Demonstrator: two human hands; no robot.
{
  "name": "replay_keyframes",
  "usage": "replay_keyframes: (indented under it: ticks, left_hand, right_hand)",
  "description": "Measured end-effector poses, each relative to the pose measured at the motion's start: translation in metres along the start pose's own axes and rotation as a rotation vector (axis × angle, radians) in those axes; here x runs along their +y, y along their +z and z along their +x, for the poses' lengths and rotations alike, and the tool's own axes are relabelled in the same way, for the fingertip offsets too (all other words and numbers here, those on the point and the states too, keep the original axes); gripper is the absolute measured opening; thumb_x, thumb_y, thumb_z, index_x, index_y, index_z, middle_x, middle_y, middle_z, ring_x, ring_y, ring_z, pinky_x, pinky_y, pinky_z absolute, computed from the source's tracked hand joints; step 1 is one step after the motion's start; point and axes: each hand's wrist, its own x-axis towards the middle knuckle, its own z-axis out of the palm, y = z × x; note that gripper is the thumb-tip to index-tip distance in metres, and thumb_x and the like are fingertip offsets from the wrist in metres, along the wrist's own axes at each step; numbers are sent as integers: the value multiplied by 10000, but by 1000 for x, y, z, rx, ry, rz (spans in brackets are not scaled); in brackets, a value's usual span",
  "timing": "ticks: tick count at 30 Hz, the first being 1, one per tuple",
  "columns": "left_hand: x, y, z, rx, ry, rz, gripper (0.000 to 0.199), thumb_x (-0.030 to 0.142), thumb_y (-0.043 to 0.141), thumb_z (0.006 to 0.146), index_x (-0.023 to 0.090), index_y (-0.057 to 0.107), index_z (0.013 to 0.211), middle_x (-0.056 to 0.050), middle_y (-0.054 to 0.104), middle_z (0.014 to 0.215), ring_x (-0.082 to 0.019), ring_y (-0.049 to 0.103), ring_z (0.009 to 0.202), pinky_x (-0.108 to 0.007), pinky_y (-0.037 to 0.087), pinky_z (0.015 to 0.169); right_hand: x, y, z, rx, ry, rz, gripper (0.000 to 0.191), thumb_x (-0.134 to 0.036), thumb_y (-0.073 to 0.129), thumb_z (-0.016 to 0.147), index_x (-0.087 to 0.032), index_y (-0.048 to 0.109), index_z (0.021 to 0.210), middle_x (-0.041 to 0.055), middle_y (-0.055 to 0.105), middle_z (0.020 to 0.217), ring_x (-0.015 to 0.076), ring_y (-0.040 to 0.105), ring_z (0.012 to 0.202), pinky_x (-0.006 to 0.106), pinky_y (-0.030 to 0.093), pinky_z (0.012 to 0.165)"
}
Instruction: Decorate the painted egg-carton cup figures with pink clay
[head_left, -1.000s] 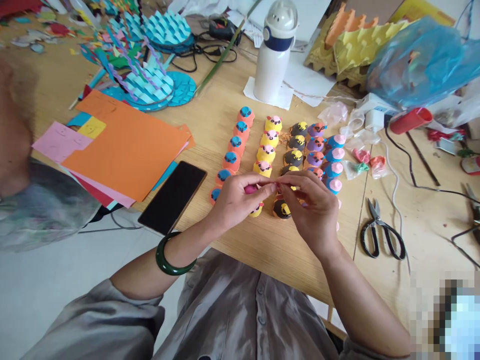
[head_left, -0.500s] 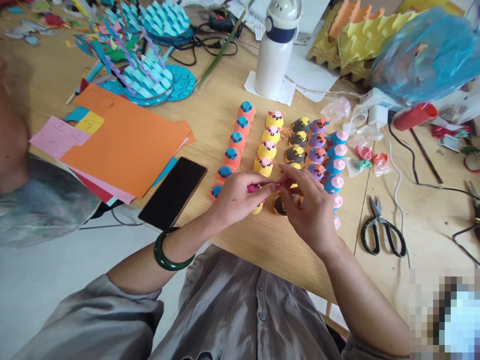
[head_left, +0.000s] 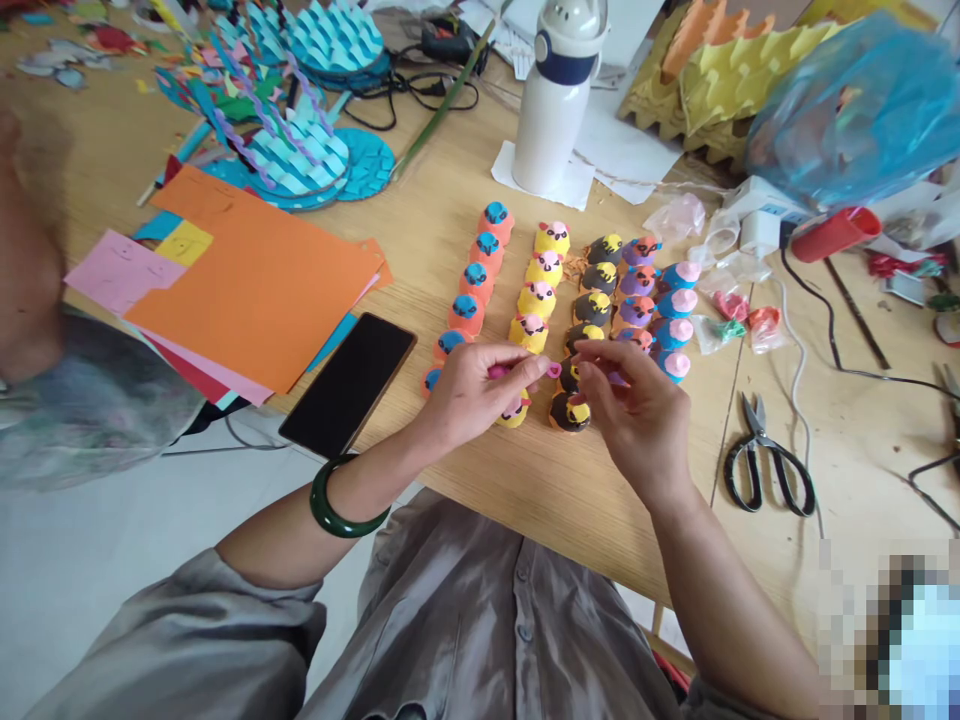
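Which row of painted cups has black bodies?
The third row from the left, between the yellow row and the purple row: only its cups are black, and they have yellow tops.

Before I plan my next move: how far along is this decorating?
The orange domes, yellow domes, black domes and purple domes look mostly done: tops on, dark marks visible. In hand: the left hand pinches a small pink ring. Probably left: the blue domes, whose visible pink tops lack marks. Hands hide some domes.
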Motion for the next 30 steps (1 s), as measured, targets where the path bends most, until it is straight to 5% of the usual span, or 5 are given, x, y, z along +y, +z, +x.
replay_keyframes:
  ticks: [4, 10, 17, 24, 30]
  left_hand:
    - [-1, 3, -2, 10, 52, 10, 403, 499, 670, 906, 159, 672, 691, 8, 546, 576, -80, 489, 504, -217, 417, 469]
    - [0, 4, -4, -23, 8, 13, 456, 517, 597, 948, 156, 649, 674, -1, 581, 608, -76, 493, 517, -212, 410, 480]
    - [0, 6, -7, 74, 124, 86, 285, 432, 684, 904, 170, 782, 958, -37, 752, 806, -104, 637, 640, -206, 513, 576]
    - [-7, 9, -4, 81, 208, 123, 210, 346, 701, 893, 155, 779, 929, -27, 756, 760, -82, 600, 550, -196, 465, 504]
    - [-8, 6, -6, 70, 308, 299, 183, 299, 659, 925, 155, 768, 891, -42, 778, 819, -111, 661, 656, -220, 511, 606]
  right_hand:
    - [0, 7, -3, 26, 121, 73, 166, -389, 714, 895, -229, 744, 928, 33, 722, 870, 147, 668, 726, 239, 542, 520]
    - [-3, 12, -3, 84, 121, 46, 99, -297, 735, 862, -203, 729, 833, 9, 685, 785, 116, 624, 652, 231, 504, 520]
    - [-7, 12, 1, 88, 256, 195, 134, -317, 759, 814, -197, 701, 798, -18, 655, 711, 84, 578, 518, 209, 492, 436]
    - [-4, 13, 1, 13, 307, 305, 237, -416, 764, 814, -189, 699, 830, -24, 653, 678, 83, 590, 493, 208, 522, 438]
    - [-4, 13, 0, -11, 304, 295, 269, -435, 790, 782, -188, 699, 840, -7, 690, 718, 88, 610, 521, 208, 547, 454]
